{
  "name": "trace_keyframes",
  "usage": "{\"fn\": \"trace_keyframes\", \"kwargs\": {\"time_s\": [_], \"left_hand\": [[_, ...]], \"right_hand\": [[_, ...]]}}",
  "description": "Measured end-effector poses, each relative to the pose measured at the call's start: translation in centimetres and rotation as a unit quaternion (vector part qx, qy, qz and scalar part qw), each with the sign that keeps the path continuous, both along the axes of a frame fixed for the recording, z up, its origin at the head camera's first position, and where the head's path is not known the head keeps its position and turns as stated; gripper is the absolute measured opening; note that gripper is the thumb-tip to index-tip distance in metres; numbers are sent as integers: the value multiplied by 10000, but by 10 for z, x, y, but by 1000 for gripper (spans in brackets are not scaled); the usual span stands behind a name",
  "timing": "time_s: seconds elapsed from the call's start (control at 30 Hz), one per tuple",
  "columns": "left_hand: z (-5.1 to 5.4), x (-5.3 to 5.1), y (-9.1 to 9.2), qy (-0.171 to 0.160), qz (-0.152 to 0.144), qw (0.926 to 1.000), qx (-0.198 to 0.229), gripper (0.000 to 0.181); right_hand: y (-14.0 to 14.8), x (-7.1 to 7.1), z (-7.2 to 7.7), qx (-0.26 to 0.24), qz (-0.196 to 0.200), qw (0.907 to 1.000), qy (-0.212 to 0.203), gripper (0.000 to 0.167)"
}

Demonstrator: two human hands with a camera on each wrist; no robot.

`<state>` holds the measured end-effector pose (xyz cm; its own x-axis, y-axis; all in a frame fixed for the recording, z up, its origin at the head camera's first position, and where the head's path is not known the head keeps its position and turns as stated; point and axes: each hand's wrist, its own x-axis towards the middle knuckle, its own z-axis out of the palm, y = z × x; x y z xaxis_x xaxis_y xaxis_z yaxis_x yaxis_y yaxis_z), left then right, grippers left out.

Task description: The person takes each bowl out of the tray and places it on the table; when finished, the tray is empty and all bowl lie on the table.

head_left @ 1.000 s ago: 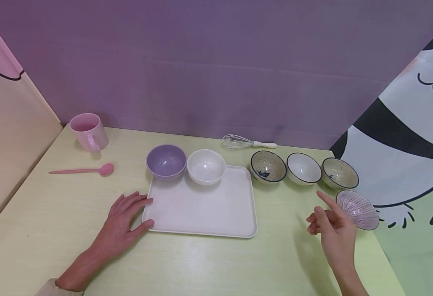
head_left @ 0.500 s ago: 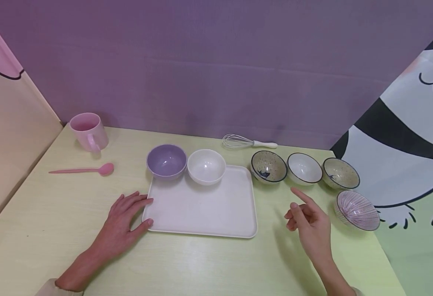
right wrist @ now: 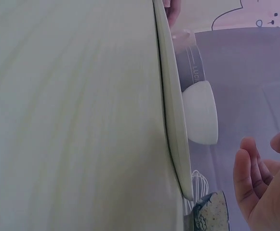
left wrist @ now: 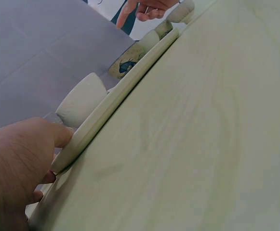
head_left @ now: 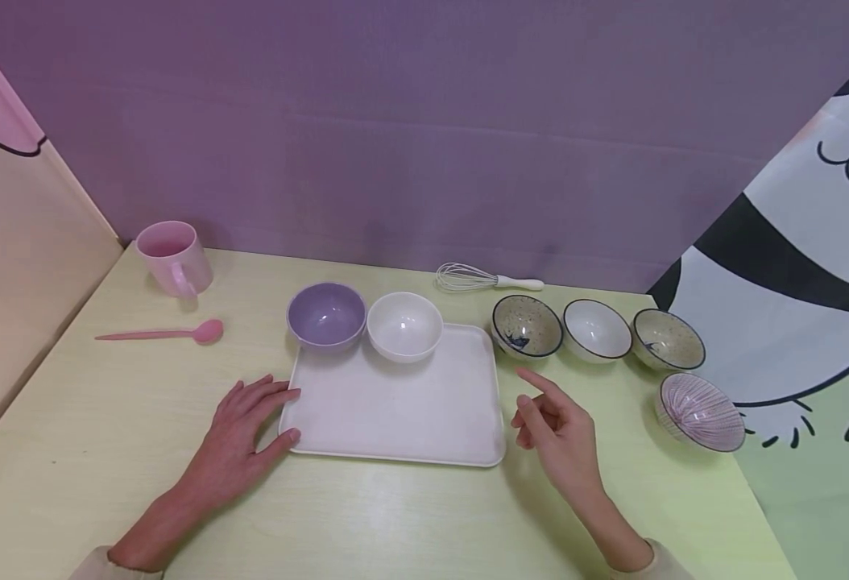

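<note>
The left hand rests at the left edge of a white rectangular tray, its thumb and index finger touching the rim. In the left wrist view this hand is at the tray's end. A purple bowl and a white bowl stand side by side at the tray's back edge. The right hand hovers just right of the tray, index finger extended, other fingers partly curled, holding nothing; nearest to it is a speckled bowl. In the right wrist view the right hand is empty.
Right of the speckled bowl stand a dark-rimmed white bowl, another speckled bowl and a striped bowl. A whisk lies at the back. A pink mug and pink spoon are at the left.
The right hand has moved left, from beside the striped bowl to near the tray's right edge, its index finger still extended. The left hand and the objects have stayed in place.
</note>
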<state>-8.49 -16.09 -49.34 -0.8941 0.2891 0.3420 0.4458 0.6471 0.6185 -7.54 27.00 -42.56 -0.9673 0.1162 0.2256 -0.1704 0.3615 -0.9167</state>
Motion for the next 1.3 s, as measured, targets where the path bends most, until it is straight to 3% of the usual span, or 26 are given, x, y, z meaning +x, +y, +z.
{"fn": "trace_keyframes", "kwargs": {"time_s": [0.2, 0.67, 1.0, 1.3], "left_hand": [[0, 0, 0, 11, -14, 10000, -13, 52], [0, 1, 0, 153, -40, 9999, 54, 51], [1, 2, 0, 158, -40, 9999, 45, 51], [0, 0, 0, 139, -43, 9999, 30, 51]], "right_hand": [[-9, -9, -1, -92, 227, 9996, 117, 36], [-34, -29, -5, -210, 836, 9962, -125, 37], [-56, -42, -9, 21, 1126, 9901, -833, 46], [-74, -55, -13, 60, 1224, 9859, -1143, 64]]}}
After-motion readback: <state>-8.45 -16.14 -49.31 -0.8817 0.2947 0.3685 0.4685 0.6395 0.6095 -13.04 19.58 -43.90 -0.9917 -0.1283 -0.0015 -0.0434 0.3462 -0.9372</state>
